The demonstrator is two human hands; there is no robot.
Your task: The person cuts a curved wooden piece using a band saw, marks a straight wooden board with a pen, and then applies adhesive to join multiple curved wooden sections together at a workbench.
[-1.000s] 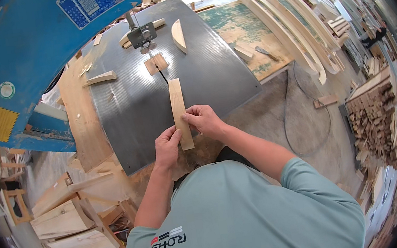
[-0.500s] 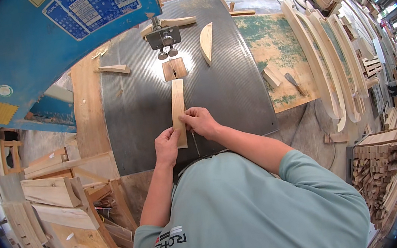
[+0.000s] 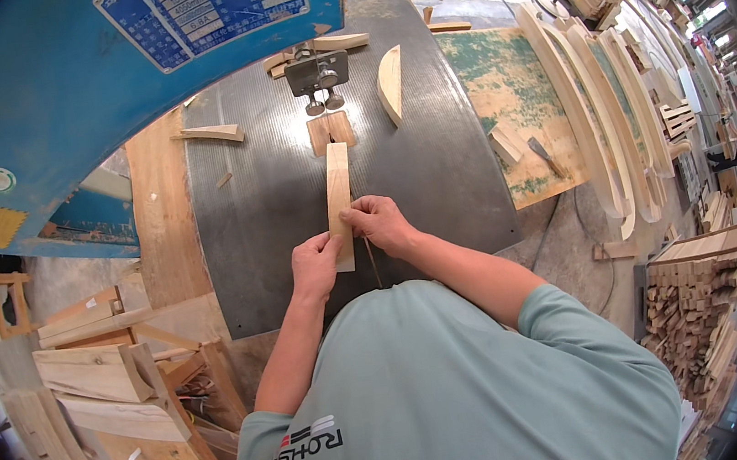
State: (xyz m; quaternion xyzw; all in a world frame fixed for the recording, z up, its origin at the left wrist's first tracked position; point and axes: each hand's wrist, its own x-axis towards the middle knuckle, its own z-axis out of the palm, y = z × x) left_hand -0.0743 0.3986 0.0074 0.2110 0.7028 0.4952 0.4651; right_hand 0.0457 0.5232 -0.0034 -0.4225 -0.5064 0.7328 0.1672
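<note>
From my head view, I look down at a pale, slightly curved wooden strip (image 3: 336,179) held lengthwise in front of me, above a dark grey, finely ribbed metal worktop (image 3: 265,215). My left hand (image 3: 316,264) pinches its left edge close to the near end, thumb laid on the wood. My right hand (image 3: 379,222) pinches the right edge a little farther up, its fingers curled in. The strip's far end overlaps the near edge of a square brown wooden insert (image 3: 320,135) set in the worktop; whether its underside rests on the metal, I cannot tell.

Just beyond the insert hangs a grey metal guide block with round knobs (image 3: 317,73), beside a large blue painted machine body (image 3: 50,113). On the worktop, a pale half-moon wood piece (image 3: 390,87) lies right of the guide block, and a slim tapered wood piece (image 3: 214,134) lies to its left. Off to the right, a flat scraper with a dark blade (image 3: 546,156) lies on a worn green-painted board (image 3: 501,76), near a small pale wooden block (image 3: 505,144).
</note>
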